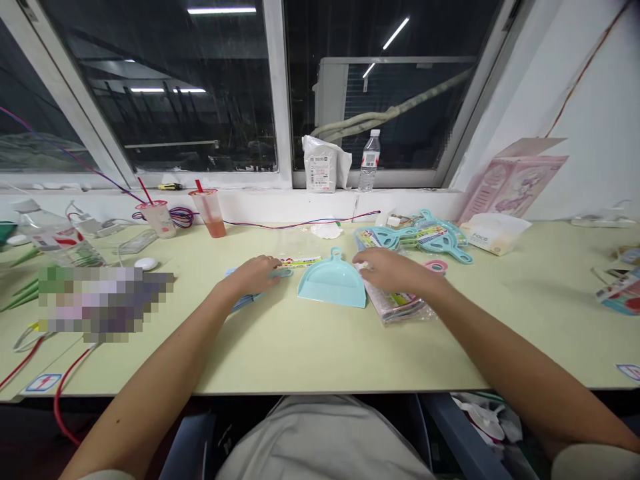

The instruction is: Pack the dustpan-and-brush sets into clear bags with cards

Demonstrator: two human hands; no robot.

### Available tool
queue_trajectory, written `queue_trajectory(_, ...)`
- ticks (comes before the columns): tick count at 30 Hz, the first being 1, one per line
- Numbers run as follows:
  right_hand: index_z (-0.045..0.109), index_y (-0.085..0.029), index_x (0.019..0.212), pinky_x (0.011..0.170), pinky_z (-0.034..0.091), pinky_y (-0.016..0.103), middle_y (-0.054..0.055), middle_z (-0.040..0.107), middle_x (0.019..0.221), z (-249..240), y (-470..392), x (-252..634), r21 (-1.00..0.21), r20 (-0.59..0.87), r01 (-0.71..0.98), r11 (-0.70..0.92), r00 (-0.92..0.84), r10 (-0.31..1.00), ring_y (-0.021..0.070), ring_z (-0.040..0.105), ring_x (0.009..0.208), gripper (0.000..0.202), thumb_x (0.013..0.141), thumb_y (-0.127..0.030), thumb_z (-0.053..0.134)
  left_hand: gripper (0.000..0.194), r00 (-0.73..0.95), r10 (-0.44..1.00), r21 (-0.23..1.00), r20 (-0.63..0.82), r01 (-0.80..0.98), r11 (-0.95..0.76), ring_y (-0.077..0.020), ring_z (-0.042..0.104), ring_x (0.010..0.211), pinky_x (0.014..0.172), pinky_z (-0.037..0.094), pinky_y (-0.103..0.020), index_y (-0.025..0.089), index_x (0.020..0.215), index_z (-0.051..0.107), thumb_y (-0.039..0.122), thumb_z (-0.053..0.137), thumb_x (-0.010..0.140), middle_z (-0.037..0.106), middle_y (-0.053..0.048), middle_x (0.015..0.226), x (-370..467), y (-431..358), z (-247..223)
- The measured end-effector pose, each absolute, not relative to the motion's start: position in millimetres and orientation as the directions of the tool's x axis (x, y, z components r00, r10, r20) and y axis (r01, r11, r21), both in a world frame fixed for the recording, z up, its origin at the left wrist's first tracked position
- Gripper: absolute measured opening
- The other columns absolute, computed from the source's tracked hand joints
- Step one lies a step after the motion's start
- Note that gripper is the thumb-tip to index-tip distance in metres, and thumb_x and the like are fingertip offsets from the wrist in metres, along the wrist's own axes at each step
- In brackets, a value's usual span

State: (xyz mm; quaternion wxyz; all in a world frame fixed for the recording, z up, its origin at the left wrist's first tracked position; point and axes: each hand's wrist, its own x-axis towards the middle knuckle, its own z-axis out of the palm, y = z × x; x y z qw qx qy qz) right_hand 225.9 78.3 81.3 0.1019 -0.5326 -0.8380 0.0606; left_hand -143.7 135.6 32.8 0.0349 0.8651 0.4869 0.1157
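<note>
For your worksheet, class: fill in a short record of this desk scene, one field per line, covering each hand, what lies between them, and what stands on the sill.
Left hand: left hand lies palm down on a flat blue item, by a printed card strip
Right hand: right hand rests on a stack of clear packets
Between hands: pale blue dustpan, flat on the table, handle toward the window
Behind right hand: pile of packed teal dustpans
Sill: water bottle, white bag
Far left: two cups with red straws

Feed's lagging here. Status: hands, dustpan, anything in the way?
Left hand flat on blue pieces. Right hand on clear packets. Dustpan lies between the hands, untouched. Nothing on it.
</note>
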Motion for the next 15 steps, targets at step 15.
queue_trajectory(15,0.063,-0.008,0.112,0.096,0.038,0.039,0.019,0.070,0.099,46,117,158,0.245,0.062,0.883,0.401,-0.427,0.902,0.0323,0.060,0.107,0.036,0.080,0.004,0.050,0.022,0.468,0.864,0.214,0.188,0.839,-0.500,-0.0283,0.064,0.089,0.075,0.046,-0.035,0.025,0.090,0.070,0.032,0.061,0.071,0.071,-0.009,0.098,-144,133,42)
